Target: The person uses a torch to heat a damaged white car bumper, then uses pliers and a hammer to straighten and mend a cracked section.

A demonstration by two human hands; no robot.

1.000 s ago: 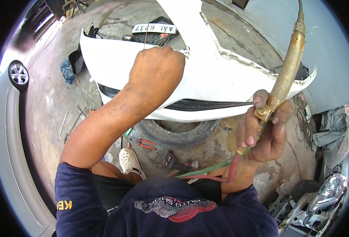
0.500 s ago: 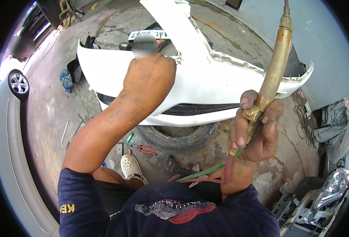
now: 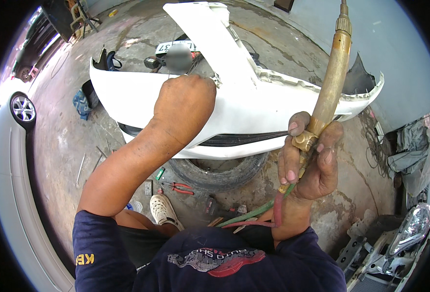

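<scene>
Holding brass gas torch (image 3: pixel 333 73), my right hand (image 3: pixel 317 175) wrapped round it; brushing the valve knob (image 3: pixel 304 140) could upset flow. Left hand (image 3: pixel 186 104) fisted, contents hidden.

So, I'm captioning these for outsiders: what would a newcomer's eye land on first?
The big white car bumper across the middle, its lower edge partly hiding a dark tyre. Then the brassy torch-like handle rising at right in the right grip, a red hose and green hose below.
</scene>
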